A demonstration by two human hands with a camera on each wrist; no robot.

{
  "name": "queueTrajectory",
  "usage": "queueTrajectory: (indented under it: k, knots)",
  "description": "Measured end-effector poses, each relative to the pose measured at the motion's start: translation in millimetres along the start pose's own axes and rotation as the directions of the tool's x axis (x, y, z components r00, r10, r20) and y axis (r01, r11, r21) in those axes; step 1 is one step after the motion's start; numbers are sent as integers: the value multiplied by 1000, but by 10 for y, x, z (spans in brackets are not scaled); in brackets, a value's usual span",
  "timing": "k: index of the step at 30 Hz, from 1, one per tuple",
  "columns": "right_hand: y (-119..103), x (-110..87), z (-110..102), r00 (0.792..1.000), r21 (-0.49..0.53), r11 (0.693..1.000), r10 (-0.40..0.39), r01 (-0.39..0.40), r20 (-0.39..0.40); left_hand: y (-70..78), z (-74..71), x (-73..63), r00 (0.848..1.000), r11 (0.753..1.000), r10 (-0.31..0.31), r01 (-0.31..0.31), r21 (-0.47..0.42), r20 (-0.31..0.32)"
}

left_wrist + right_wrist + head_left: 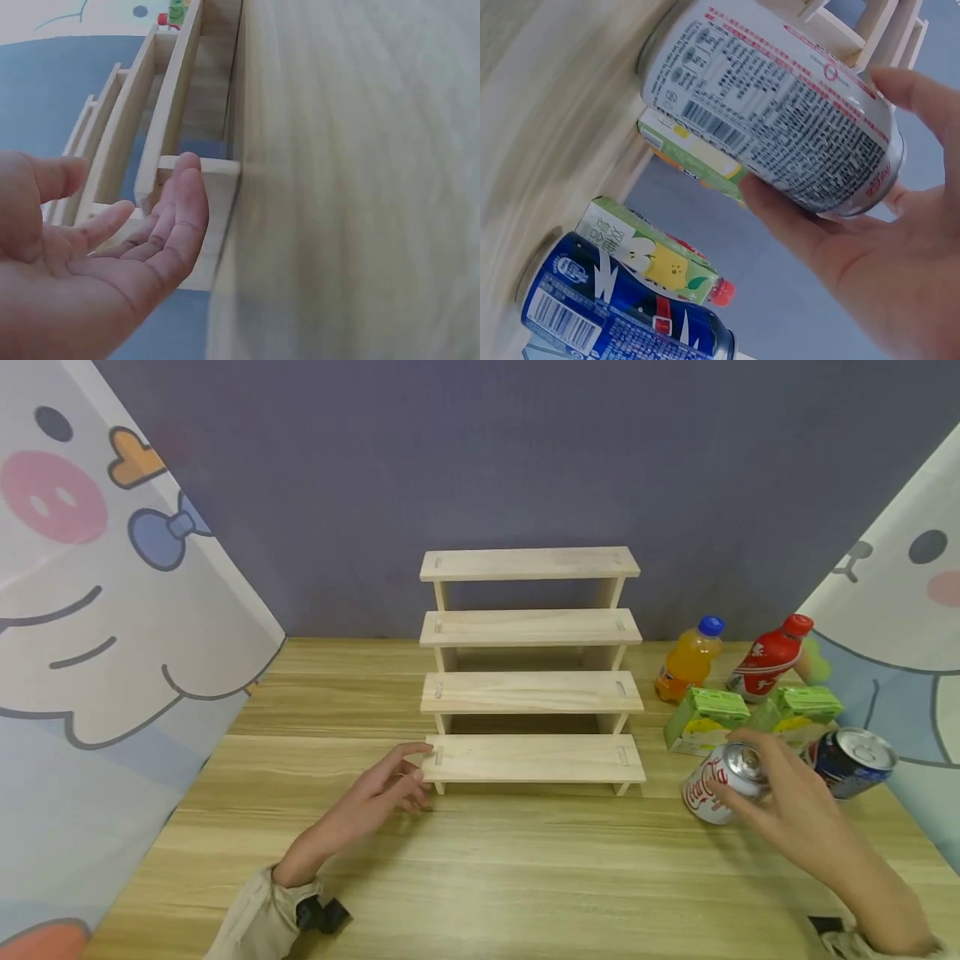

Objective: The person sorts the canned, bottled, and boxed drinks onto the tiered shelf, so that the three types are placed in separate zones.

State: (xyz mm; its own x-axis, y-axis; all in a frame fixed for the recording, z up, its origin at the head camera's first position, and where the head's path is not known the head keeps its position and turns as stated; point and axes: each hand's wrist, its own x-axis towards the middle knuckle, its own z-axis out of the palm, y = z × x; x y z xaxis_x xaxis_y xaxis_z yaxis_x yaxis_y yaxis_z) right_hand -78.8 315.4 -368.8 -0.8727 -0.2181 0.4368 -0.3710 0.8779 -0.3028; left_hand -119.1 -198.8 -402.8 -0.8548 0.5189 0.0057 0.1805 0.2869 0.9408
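My right hand (806,814) holds a white soda can (712,787) with red lettering, thumb on one side and fingers on the other. In the right wrist view the can (772,112) shows its printed back and barcode, and it leans a little. My left hand (386,781) is at the left end of the lowest step of a pale wooden four-step display rack (532,758). In the left wrist view its fingers (184,225) are loosely bent beside the rack's end, and nothing lies in the palm.
Right of the rack stand two green juice cartons (708,714), an orange soda bottle (686,664) with a blue cap and a red bottle (768,656). A dark blue can (851,764) is just beyond my right hand. Cartoon-print panels (112,610) flank the wooden table (510,877).
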Motion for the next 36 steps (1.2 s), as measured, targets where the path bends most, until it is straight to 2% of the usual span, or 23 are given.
queueTrajectory:
  k: [4,8,15,18,25,31,36]
  knots:
    - [15,9,-42,999,8,1000,15,-15,44,-107,7,70,999,993,-9,13,-120,38]
    - [18,34,-93,994,9,997,74,-75,79,-156,24,127,999,978,-29,36,-207,37]
    - [-25,67,-122,983,25,990,135,-139,125,-165,33,153,999,959,-38,40,-281,12]
    - [-73,98,-140,989,19,994,106,-109,102,-173,30,161,1000,956,-29,30,-292,9]
    - [-218,231,-241,998,-18,1000,-20,21,51,-171,34,177,1000,954,-17,20,-299,14]
    - [-350,395,-367,987,2,987,-159,159,-14,-173,42,167,1000,950,-27,30,-312,15]
    - [-451,549,-459,975,2,976,-216,217,-46,-197,47,168,1000,945,-23,28,-327,18]
